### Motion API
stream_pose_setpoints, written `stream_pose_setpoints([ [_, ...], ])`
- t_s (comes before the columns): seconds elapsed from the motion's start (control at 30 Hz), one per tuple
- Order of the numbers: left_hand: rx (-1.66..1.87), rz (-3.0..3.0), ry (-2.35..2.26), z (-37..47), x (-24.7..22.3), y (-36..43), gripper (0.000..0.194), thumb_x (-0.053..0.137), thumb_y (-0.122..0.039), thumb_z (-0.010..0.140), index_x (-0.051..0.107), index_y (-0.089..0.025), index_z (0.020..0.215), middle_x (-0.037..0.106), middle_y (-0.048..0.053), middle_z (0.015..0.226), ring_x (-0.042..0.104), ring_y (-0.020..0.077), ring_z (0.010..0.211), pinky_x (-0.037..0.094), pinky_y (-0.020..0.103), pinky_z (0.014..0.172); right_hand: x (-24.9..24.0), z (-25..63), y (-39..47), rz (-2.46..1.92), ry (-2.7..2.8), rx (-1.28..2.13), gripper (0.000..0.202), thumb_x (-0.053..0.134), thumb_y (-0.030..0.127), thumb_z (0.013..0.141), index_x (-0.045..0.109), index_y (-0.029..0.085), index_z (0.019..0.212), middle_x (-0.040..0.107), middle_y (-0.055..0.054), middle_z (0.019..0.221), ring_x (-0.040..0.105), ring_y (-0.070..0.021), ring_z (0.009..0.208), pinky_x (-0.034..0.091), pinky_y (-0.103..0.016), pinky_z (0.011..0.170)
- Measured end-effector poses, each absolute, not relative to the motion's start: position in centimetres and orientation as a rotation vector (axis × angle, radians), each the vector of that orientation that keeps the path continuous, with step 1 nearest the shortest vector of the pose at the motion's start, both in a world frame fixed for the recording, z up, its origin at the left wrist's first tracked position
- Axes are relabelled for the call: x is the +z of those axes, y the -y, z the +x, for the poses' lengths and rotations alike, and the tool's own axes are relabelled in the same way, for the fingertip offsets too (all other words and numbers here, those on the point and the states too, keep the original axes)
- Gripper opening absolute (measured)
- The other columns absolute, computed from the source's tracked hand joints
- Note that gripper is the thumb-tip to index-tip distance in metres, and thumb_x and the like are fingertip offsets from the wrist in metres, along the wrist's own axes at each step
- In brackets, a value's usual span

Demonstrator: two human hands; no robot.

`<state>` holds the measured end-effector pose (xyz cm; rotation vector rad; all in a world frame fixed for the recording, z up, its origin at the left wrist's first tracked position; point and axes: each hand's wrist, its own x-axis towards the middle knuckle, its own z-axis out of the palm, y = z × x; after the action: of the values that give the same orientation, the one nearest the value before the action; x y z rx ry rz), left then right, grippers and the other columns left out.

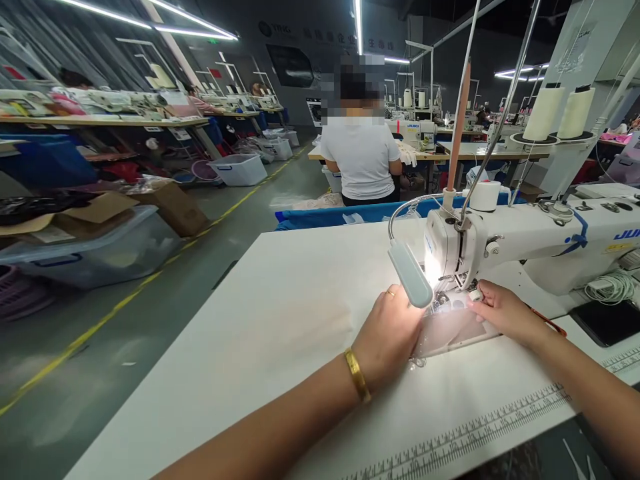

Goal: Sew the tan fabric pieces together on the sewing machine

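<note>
A white sewing machine (453,247) stands on the right of the white table, its needle area lit by a small grey lamp (411,275) on a bent metal neck. My left hand (393,333) is at the left of the needle area, beside the lamp; its fingertips are hidden behind the hand and lamp. Thumb and fingers of my right hand (495,310) are closed on a small round white piece (475,294), right of the needle. Between both hands lies the machine's pale bed plate (450,333), with shiny metal parts (441,301) under the lamp.
A printed ruler strip (450,437) runs along the table's front edge. At right lie a black phone (607,319) and a coil of pale cord (611,288). A person in a white shirt (361,157) sits ahead. Plastic bins (95,247) line the aisle at left.
</note>
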<state>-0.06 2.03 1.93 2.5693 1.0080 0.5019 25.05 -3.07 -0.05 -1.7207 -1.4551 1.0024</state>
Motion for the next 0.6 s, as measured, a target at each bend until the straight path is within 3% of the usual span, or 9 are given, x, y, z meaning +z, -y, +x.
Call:
stream_pose_setpoints([
  [0.07, 0.422, 2.693, -0.833, -0.1, 1.8, -1.7, 0.014, 0.055, -0.009, 0.080, 0.060, -0.021, 0.085, 0.062, 0.009, 0.099, 0.055, 0.0256, 0.088, 0.043, 0.037, 0.075, 0.0, 25.1, 3.7, -1.746, 1.468, 0.978, 0.019, 0.069, 0.040, 0.085, 0.059, 0.025, 0.092, 0.064, 0.003, 0.081, 0.063, -0.0198, 0.078, 0.042, -0.028, 0.067],
  [0.23, 0.116, 2.554, -0.704, -0.4, 1.5, -0.8, 0.017, 0.073, -0.025, 0.080, 0.066, -0.021, 0.095, 0.059, 0.008, 0.102, 0.055, 0.0255, 0.090, 0.044, 0.034, 0.071, -0.4, 25.6, 5.7, -1.834, 1.577, 0.874, 0.027, 0.068, 0.032, 0.085, 0.064, 0.027, 0.111, 0.066, 0.002, 0.086, 0.062, -0.0200, 0.075, 0.046, -0.031, 0.070],
  [0.37, 0.184, 2.470, -0.745, -0.5, 1.6, -0.7, 0.017, 0.072, -0.025, 0.077, 0.066, -0.021, 0.092, 0.059, 0.007, 0.100, 0.055, 0.0255, 0.090, 0.045, 0.034, 0.073, -1.1, 25.8, 6.0, -1.830, 1.468, 0.773, 0.032, 0.065, 0.035, 0.087, 0.064, 0.028, 0.118, 0.065, 0.002, 0.088, 0.063, -0.0209, 0.079, 0.048, -0.032, 0.073],
  [0.43, 0.277, 2.375, -0.721, -0.4, 1.7, -0.9, 0.011, 0.065, -0.030, 0.085, 0.066, -0.020, 0.090, 0.061, 0.007, 0.096, 0.058, 0.0251, 0.089, 0.046, 0.035, 0.076, -1.1, 25.4, 6.0, -1.801, 1.440, 0.752, 0.031, 0.063, 0.037, 0.090, 0.063, 0.028, 0.119, 0.064, 0.001, 0.088, 0.063, -0.0208, 0.079, 0.049, -0.033, 0.074],
  [0.53, 0.281, 2.039, -0.767, -0.2, 1.6, -1.6, 0.039, 0.044, -0.047, 0.100, 0.066, -0.019, 0.085, 0.065, 0.005, 0.084, 0.061, 0.0211, 0.076, 0.049, 0.034, 0.072, -0.4, 23.5, 6.7, -1.796, 1.489, 0.633, 0.028, 0.062, 0.039, 0.092, 0.064, 0.027, 0.117, 0.065, -0.001, 0.087, 0.062, -0.0219, 0.077, 0.051, -0.036, 0.075],
  [0.6, 0.234, 1.776, -0.845, -0.2, 1.5, -2.2, 0.054, 0.037, -0.060, 0.101, 0.066, -0.018, 0.085, 0.066, 0.005, 0.078, 0.060, 0.0181, 0.064, 0.048, 0.031, 0.062, 0.3, 21.7, 7.9, -1.719, 1.559, 0.594, 0.024, 0.063, 0.039, 0.094, 0.066, 0.027, 0.115, 0.068, -0.003, 0.089, 0.063, -0.0232, 0.078, 0.053, -0.038, 0.076],
])
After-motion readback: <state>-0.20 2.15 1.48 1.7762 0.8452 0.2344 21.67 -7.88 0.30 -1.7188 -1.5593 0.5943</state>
